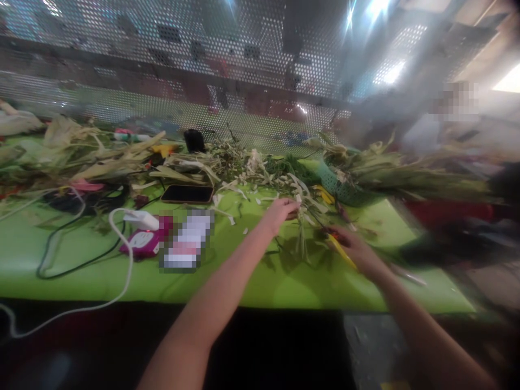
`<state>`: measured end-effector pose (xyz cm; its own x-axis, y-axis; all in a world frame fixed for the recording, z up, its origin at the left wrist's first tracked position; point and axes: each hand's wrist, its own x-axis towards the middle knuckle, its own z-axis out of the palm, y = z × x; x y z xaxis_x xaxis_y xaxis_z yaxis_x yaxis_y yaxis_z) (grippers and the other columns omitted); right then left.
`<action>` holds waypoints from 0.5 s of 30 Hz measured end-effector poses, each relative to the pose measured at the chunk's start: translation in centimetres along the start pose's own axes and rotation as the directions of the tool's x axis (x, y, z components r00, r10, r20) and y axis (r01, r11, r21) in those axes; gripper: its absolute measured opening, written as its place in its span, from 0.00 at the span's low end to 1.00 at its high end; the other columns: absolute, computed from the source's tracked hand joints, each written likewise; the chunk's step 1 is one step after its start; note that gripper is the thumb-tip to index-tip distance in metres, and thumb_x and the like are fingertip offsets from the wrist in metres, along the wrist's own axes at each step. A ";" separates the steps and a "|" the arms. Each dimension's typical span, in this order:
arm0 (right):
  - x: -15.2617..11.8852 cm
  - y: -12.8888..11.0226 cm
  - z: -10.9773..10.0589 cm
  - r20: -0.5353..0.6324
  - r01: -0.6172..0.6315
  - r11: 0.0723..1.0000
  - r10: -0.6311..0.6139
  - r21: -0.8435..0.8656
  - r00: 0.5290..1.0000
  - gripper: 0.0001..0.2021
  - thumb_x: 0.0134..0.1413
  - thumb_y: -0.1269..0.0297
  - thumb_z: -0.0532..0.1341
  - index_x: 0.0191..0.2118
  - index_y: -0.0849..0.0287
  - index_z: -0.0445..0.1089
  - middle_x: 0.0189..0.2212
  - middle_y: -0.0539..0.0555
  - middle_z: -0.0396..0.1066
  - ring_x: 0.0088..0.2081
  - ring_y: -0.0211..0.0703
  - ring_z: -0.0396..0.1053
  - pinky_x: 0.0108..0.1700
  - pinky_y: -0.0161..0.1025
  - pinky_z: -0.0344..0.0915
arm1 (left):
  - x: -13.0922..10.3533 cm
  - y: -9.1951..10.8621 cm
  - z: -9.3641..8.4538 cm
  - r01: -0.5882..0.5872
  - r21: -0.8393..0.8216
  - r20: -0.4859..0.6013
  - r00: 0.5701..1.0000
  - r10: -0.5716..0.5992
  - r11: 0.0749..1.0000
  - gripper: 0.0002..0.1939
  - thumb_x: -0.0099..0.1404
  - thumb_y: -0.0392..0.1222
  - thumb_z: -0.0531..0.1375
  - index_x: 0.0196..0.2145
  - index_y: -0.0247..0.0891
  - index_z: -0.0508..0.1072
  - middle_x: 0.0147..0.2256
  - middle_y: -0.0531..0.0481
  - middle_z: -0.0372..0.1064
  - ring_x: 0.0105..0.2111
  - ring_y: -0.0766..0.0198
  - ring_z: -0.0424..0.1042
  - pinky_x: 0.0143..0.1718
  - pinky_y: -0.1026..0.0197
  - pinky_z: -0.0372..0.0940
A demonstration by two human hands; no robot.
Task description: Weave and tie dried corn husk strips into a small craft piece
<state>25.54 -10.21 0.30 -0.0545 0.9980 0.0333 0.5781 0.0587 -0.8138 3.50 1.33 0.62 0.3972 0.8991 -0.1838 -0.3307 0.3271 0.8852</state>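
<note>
My left hand [283,210] is closed around a leafy sprig [301,214] with pale buds, whose stems and narrow leaves hang toward the table. To its right, my right hand [351,245] is wrapped round a yellow-handled tool [343,252]. The tool's working end is dark and blurred, so its kind is unclear. It points left toward the sprig's stems, and I cannot tell if it touches them. Loose pale petals and cut bits [231,219] lie on the green table cover [244,271] near my left hand.
A heap of dry leaves and stalks [93,157] runs along the back left. A green basket [345,187] with long leaves stands at right. Nearby are a dark phone [187,193], a blurred-out phone [189,238], a purple power strip [142,242] and cables. Perforated metal [244,108] rises behind.
</note>
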 end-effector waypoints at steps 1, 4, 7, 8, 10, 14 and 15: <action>0.0 0.1 0.0 -0.001 0.019 0.999 -0.019 -0.039 1.000 0.27 0.51 0.46 0.65 0.54 0.54 0.71 0.52 0.58 0.73 0.51 0.55 0.71 0.56 0.54 0.65 | 0.1 -0.1 0.0 0.001 0.007 -0.001 1.000 -0.001 1.000 0.08 0.55 0.38 0.67 0.26 0.33 0.71 0.25 0.52 0.70 0.24 0.72 0.68 0.37 0.62 0.66; 0.1 0.3 0.0 -0.011 0.056 0.991 -0.058 -0.125 0.998 0.25 0.54 0.48 0.63 0.55 0.53 0.70 0.52 0.58 0.73 0.49 0.55 0.72 0.55 0.54 0.67 | 0.1 -0.2 0.0 0.003 0.014 0.010 1.000 -0.003 1.000 0.07 0.55 0.37 0.66 0.27 0.33 0.72 0.25 0.52 0.70 0.24 0.71 0.69 0.37 0.61 0.66; 0.2 0.2 0.2 -0.036 0.080 0.982 -0.087 -0.170 0.996 0.23 0.55 0.50 0.63 0.54 0.53 0.70 0.50 0.57 0.74 0.48 0.55 0.73 0.53 0.54 0.68 | 0.1 -0.2 0.0 0.009 0.001 0.011 1.000 -0.009 1.000 0.06 0.55 0.35 0.66 0.26 0.33 0.71 0.24 0.52 0.70 0.24 0.71 0.69 0.39 0.61 0.66; 0.2 0.2 0.3 -0.046 0.082 0.981 -0.092 -0.177 0.995 0.23 0.55 0.50 0.63 0.54 0.53 0.70 0.49 0.57 0.74 0.47 0.55 0.73 0.52 0.54 0.68 | 0.1 -0.2 0.1 0.009 0.001 0.010 1.000 -0.009 1.000 0.06 0.55 0.35 0.66 0.26 0.33 0.71 0.24 0.52 0.70 0.24 0.71 0.69 0.39 0.61 0.66; 0.3 0.2 0.5 -0.059 0.082 0.981 -0.094 -0.177 0.994 0.22 0.54 0.51 0.63 0.54 0.53 0.71 0.49 0.57 0.75 0.47 0.54 0.73 0.52 0.54 0.68 | 0.1 -0.2 0.0 0.007 0.005 0.013 1.000 -0.007 1.000 0.05 0.55 0.34 0.65 0.26 0.33 0.72 0.24 0.51 0.70 0.25 0.71 0.69 0.39 0.61 0.66; 0.6 0.2 0.8 -0.086 0.061 0.990 -0.073 -0.130 0.994 0.22 0.51 0.52 0.63 0.52 0.55 0.72 0.49 0.57 0.75 0.48 0.55 0.73 0.54 0.55 0.67 | 0.4 -0.5 -0.2 -0.002 0.025 0.026 1.000 0.001 1.000 0.03 0.55 0.34 0.65 0.28 0.33 0.73 0.27 0.50 0.72 0.26 0.70 0.70 0.39 0.61 0.66; 0.6 0.2 0.8 -0.094 0.056 0.992 -0.067 -0.115 0.993 0.22 0.51 0.53 0.63 0.51 0.55 0.73 0.49 0.57 0.76 0.48 0.55 0.73 0.54 0.55 0.67 | 0.4 -0.5 -0.3 -0.006 0.037 0.028 1.000 0.005 0.999 0.04 0.55 0.35 0.65 0.28 0.33 0.73 0.27 0.49 0.72 0.26 0.69 0.70 0.39 0.61 0.66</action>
<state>24.95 -9.60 -0.34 -0.0161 0.9897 0.1425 0.6637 0.1172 -0.7387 3.58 1.63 -0.07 0.4193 0.8923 -0.1676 -0.3013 0.3109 0.9014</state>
